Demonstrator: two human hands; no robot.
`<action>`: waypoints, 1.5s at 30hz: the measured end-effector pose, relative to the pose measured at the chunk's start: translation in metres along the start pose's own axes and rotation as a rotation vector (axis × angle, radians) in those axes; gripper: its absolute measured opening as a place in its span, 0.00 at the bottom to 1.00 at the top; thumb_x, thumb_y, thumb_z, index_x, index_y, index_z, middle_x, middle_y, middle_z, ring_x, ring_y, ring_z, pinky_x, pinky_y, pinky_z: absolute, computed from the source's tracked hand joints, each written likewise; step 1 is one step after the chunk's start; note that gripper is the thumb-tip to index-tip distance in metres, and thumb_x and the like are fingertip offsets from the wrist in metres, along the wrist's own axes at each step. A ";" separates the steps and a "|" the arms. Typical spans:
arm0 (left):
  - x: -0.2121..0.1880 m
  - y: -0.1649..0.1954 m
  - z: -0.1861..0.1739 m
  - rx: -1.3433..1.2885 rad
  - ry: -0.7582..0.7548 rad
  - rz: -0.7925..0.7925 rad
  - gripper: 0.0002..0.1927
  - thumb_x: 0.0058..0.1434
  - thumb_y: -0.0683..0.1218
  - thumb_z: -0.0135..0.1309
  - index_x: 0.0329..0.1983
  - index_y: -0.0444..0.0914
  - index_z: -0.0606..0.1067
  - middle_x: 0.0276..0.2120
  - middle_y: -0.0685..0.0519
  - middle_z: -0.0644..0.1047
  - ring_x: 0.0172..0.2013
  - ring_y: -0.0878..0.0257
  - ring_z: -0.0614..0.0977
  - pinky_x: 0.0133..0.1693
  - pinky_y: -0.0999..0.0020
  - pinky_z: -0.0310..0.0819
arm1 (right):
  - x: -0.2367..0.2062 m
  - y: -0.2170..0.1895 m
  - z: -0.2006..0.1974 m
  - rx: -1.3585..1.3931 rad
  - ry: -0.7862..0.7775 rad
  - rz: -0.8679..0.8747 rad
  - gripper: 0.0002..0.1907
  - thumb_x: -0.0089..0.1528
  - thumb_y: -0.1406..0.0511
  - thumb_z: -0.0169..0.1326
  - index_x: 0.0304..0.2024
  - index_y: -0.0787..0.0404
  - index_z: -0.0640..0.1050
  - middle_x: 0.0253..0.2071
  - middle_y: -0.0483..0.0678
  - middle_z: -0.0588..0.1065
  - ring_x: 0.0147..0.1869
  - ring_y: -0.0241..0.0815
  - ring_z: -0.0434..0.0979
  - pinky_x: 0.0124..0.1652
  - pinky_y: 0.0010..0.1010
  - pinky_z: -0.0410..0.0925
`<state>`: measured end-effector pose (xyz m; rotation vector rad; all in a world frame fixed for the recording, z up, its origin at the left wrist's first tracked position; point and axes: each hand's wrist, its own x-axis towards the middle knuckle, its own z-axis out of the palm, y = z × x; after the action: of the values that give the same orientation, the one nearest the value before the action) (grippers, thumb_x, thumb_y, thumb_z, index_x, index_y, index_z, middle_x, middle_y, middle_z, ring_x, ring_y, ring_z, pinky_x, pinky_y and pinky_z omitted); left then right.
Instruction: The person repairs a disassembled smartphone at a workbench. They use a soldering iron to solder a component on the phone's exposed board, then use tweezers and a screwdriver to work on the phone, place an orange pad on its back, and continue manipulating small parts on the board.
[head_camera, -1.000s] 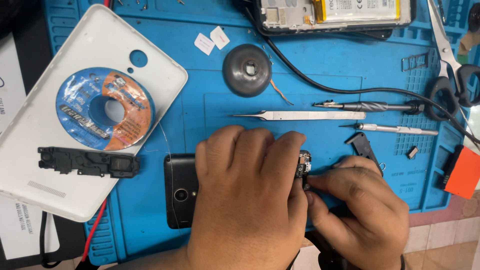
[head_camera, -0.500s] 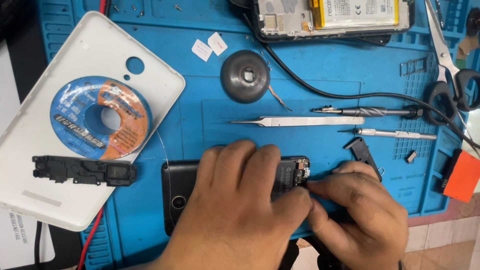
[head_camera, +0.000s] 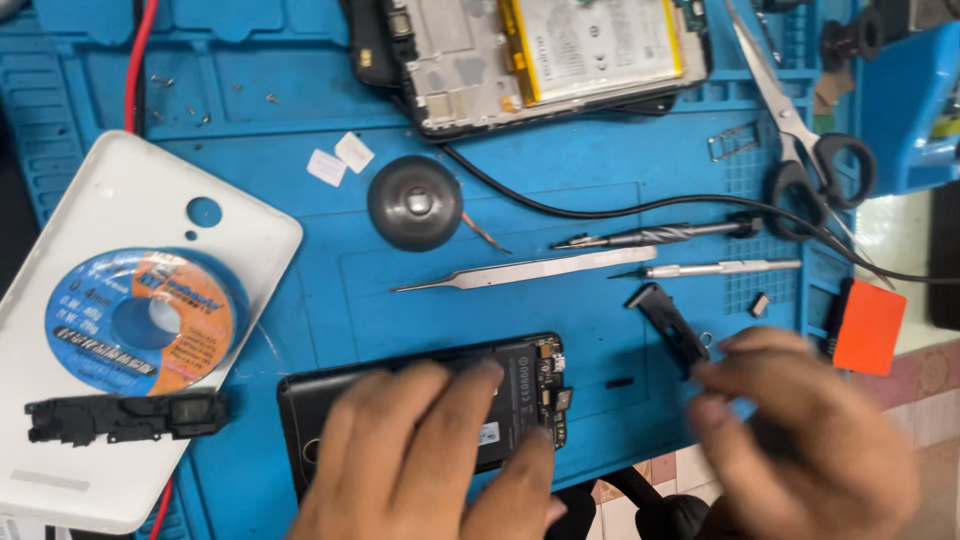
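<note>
A black phone (head_camera: 520, 380) with its back off lies on the blue work mat (head_camera: 600, 150) near the front edge, its circuit board showing at the right end. My left hand (head_camera: 430, 460) lies flat on top of it, fingers spread, pressing it down. To the right of the phone and clear of it is my right hand (head_camera: 800, 430), blurred, with curled fingers. Its fingertips are close to a small black plastic part (head_camera: 665, 325) on the mat. Whether it holds anything is unclear.
Steel tweezers (head_camera: 530, 270) and two thin screwdrivers (head_camera: 650, 235) (head_camera: 720, 268) lie behind the phone. A solder spool (head_camera: 140, 320) and a black module (head_camera: 120, 415) rest on a white back cover (head_camera: 130, 200). Also here: dark disc (head_camera: 415, 203), second opened phone (head_camera: 540, 50), scissors (head_camera: 810, 150), orange piece (head_camera: 868, 325).
My right hand has left the phone's right end and moved off to the right. The phone's board end is now uncovered. My left hand stays on the phone.
</note>
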<state>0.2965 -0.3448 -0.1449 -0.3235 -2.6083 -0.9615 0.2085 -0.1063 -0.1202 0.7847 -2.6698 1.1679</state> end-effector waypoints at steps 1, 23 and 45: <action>-0.006 0.007 0.005 -0.005 -0.002 -0.028 0.16 0.57 0.61 0.62 0.40 0.48 0.80 0.47 0.44 0.77 0.52 0.48 0.75 0.50 0.43 0.73 | 0.000 -0.001 -0.008 -0.132 0.009 0.079 0.12 0.55 0.75 0.62 0.40 0.70 0.76 0.38 0.55 0.78 0.41 0.44 0.80 0.51 0.37 0.73; -0.057 0.023 0.054 0.251 0.132 -0.072 0.28 0.57 0.60 0.64 0.61 0.53 0.77 0.58 0.45 0.71 0.56 0.51 0.70 0.57 0.51 0.72 | 0.098 -0.047 0.043 -0.249 -0.494 -0.567 0.14 0.52 0.66 0.66 0.41 0.61 0.83 0.33 0.48 0.79 0.35 0.51 0.78 0.34 0.40 0.70; -0.060 0.017 0.054 0.105 0.131 -0.135 0.21 0.65 0.66 0.60 0.55 0.53 0.79 0.56 0.46 0.74 0.55 0.51 0.72 0.57 0.47 0.72 | 0.036 -0.020 -0.012 -0.033 -0.308 0.467 0.21 0.68 0.68 0.40 0.60 0.69 0.75 0.39 0.55 0.77 0.41 0.48 0.83 0.36 0.34 0.78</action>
<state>0.3447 -0.3018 -0.1972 -0.0565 -2.5741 -0.8527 0.1862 -0.1238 -0.0875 0.3630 -3.2403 1.1628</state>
